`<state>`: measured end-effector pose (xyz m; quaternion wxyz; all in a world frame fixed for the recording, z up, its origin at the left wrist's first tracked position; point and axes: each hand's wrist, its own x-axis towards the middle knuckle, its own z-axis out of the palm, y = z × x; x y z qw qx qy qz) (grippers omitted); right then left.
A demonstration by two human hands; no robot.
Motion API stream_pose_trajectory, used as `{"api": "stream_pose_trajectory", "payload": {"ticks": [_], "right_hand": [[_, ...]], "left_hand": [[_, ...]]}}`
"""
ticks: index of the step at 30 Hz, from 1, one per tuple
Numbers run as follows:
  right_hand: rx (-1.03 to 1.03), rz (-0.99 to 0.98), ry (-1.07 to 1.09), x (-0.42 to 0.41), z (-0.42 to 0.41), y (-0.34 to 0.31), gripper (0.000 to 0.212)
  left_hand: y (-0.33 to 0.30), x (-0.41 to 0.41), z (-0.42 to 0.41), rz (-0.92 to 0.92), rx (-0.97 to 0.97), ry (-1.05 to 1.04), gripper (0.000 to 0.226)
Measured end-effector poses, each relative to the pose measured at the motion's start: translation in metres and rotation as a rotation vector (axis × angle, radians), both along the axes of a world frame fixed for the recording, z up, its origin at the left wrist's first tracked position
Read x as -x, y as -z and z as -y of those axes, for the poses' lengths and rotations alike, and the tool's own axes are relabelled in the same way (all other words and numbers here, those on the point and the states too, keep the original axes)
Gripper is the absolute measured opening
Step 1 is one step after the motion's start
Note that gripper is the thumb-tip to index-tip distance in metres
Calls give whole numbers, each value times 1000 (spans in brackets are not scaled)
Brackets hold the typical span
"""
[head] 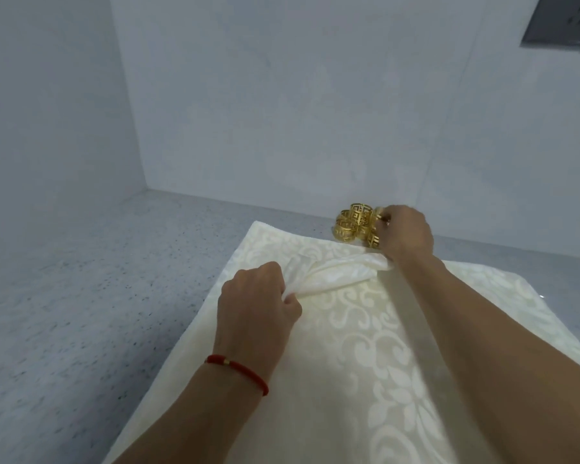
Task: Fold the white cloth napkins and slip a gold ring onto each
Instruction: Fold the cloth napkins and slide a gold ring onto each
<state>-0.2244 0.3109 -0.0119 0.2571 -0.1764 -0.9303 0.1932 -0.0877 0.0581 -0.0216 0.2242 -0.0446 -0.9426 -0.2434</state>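
While the left hand (pixel 258 296) pinches a soft, limp napkin (pixel 342 276) fold, the right hand (pixel 406 232) grips its far end beside the light, rigid gold rings (pixel 352 222).

Grey speckled countertop (pixel 81 296) is running back into a corner where two plain pale walls (pixel 282 95) are meeting, far left. A dark grey panel (pixel 563 21) is sitting on the wall, top right. Soft, even light is falling everywhere.
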Motion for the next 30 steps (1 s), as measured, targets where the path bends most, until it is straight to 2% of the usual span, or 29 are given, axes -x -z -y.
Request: {"api": "stream_pose_trajectory", "payload": {"ticks": [1,3,6,12,15,17,19,24,30], "right_hand": [[72,-88,-40,-6,0,-3,13],[349,-247,-158,-26,2,-12,13],[726,-337,-276,-70,3,-23,10],[1124,-451,-218,-148,-10,-12,8],[1348,-480,-249,-169,-9,2,29],[1394,-429,-324,-176,-8,6,42],[1407,-408,-386,-181,-9,6,45],[1387,-323,-461,-184,-8,8,37],[1501,-365,-474,-181,-14,9,34]], "left_hand": [[0,-1,0,-2,1,-4,25],[0,-2,1,-13,-18,-4,27],[0,-1,0,-25,-81,42,26],[0,-1,0,-133,-149,125,25],[-1,0,4,-192,-160,192,32],[0,1,6,-215,-167,216,33],[1,2,7,-224,-172,233,33],[4,5,11,-233,-187,259,28],[6,7,15,-221,-178,266,24]]}}
